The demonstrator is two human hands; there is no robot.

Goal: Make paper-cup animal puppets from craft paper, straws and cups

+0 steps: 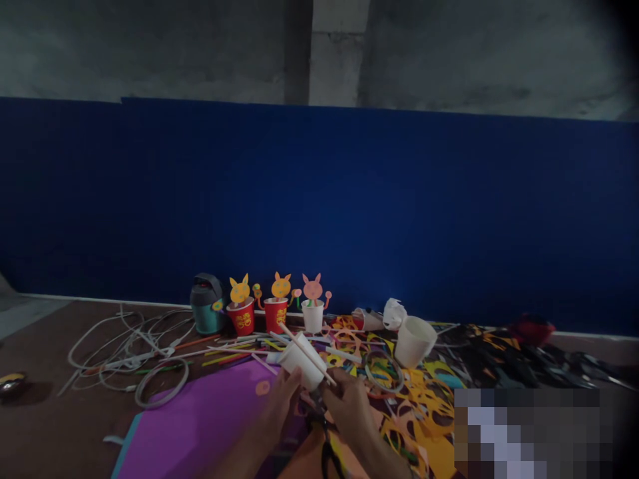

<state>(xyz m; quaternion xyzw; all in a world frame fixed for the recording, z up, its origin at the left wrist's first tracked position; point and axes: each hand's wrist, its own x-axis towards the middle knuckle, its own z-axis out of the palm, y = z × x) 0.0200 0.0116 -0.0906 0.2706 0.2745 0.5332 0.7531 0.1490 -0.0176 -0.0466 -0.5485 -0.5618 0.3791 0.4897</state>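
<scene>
My left hand (pixel 288 394) is closed round a white paper cup (pixel 307 359), which is tilted. The fingers of my right hand (pixel 345 397) pinch the lower end of a thin pale stick (pixel 304 351) that lies across the cup's front. Just below both hands is a pair of scissors (pixel 327 446) with dark handles. A purple sheet (pixel 200 416) lies under my left forearm. Behind stand two red cups (pixel 241 318) and a white cup (pixel 313 317), each topped with a paper cat-like head and small arms.
Yellow and orange paper scraps (pixel 424 406) cover the right side, with a roll of tape (pixel 384 372) and a larger white cup (pixel 415 341) among them. Coloured pencils or sticks (pixel 234 352) lie behind the purple sheet. White cables (pixel 134 339) and a teal bottle (pixel 207 309) are left. A blue panel (pixel 319 199) rises behind.
</scene>
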